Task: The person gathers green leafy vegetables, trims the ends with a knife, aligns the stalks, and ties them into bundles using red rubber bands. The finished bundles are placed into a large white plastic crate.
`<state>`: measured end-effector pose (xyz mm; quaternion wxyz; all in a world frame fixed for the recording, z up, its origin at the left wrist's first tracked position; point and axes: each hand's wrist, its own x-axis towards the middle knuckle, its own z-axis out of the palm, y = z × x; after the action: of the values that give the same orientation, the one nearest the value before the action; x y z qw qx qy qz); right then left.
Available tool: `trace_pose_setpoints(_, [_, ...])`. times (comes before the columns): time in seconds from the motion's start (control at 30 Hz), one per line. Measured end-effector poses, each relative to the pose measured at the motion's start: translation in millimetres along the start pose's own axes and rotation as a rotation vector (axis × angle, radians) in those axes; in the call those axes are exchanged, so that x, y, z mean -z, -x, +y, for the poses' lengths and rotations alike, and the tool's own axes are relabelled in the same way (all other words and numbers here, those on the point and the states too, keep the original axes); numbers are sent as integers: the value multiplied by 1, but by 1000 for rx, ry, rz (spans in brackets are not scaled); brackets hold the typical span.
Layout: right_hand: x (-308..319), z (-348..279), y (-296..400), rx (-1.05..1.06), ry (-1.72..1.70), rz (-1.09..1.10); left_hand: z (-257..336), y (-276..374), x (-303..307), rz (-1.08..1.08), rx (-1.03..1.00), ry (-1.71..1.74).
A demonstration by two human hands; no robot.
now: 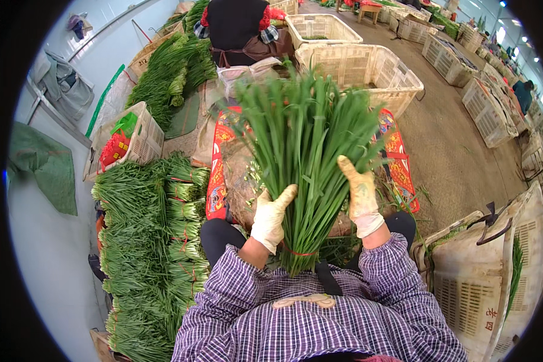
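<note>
A large bundle of long green leaves, apparently garlic chives, fans out in front of me. Its stalk end points towards my lap, and a red band circles it there. My left hand, in a pale glove, grips the bundle's left side with the thumb laid across the stalks. On the opposite side my right hand, gloved and stained, holds the leaves with its thumb pointing up; its fingers are partly hidden. The leaf tips are blurred. Beneath the bundle is a worn brown work surface, with bits of cut stalk on it.
Banded bundles lie stacked along my left. Red patterned cloth flanks the work surface. Plastic crates stand ahead and at my right. Another person sits ahead, near a heap of loose greens.
</note>
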<state>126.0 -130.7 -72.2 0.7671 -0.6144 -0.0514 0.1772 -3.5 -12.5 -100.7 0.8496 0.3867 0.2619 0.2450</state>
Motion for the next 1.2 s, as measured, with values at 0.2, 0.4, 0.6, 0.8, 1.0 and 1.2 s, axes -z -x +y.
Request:
trace_pose_setpoints(0.2, [28,14,-32,-46,-182,21,-9,-3,3,33,5,44])
trace_pose_setpoints(0.4, [91,34,-20,5,-136,-109,-3,-4,12,25,171,182])
trace_pose_setpoints(0.6, [124,14,-4,186,-30,132,0,-2,31,0,191,221])
trace_pose_setpoints(0.8, [75,-67,-6,1054,295,19,3,1,22,-47,181,180])
trace_pose_setpoints(1.0, [69,-95,-13,1109,921,-276,-1,5,20,-37,165,104])
trace_pose_setpoints(1.2, [70,-65,-26,1082,1002,-308,-6,1,23,-43,213,96])
